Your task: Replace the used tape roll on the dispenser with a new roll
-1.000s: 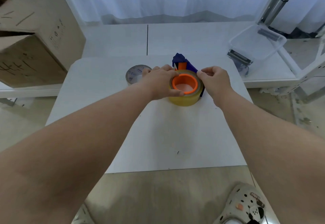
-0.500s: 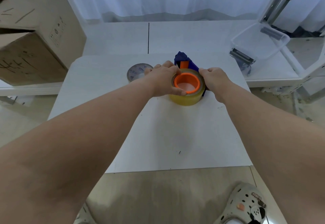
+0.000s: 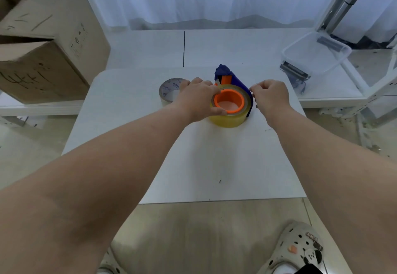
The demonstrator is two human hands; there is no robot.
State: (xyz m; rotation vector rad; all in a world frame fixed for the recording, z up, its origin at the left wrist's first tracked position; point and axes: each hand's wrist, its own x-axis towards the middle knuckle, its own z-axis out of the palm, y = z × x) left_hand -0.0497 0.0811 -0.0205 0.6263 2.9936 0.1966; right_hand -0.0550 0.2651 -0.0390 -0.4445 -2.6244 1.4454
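Right hand (image 3: 271, 97) off the roll, fingers curled, grasping nothing.
Left hand (image 3: 198, 101) clamped on yellowish clear tape roll (image 3: 231, 117), now seated over orange hub of blue plastic dispenser (image 3: 229, 78) on white bench (image 3: 214, 155); just left, flat grey used roll (image 3: 168, 90).

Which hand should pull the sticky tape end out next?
Probably the right hand. Its fingertips pinch at the right edge of the yellow tape roll, beside the blue dispenser. The left hand is busy gripping the roll on its orange hub, holding it steady.
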